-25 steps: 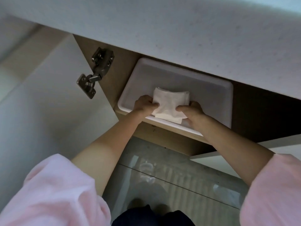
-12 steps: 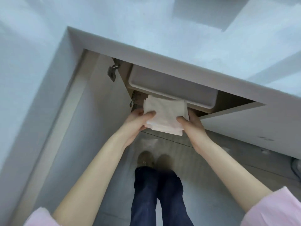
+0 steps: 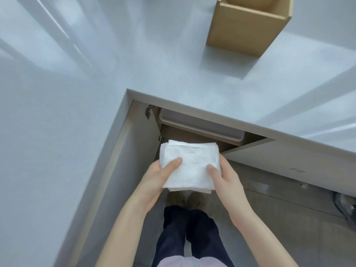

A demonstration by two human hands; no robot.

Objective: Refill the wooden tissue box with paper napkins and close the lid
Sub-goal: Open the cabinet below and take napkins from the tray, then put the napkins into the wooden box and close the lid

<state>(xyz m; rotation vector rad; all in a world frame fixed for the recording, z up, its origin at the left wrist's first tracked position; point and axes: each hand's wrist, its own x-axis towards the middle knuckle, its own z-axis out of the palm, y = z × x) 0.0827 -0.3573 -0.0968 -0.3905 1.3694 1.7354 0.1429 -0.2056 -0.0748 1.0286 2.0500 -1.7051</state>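
Napkin stack (image 3: 189, 166) between both hands — tissue box (image 3: 248, 26) behind, on the counter (image 3: 115, 64)

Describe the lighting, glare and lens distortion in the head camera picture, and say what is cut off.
Head view: soft daylight, with pale streaks of glare across the countertop; the wooden tissue box casts a soft shadow toward the counter's edge and is cropped by the top of the frame; wide-angle bending bows the counter's straight edges; the napkin stack in the left hand and right hand is sharp and slightly overexposed.

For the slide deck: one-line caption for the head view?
Both hands hold a napkin stack outside the open cabinet; wooden box waits on the counter.
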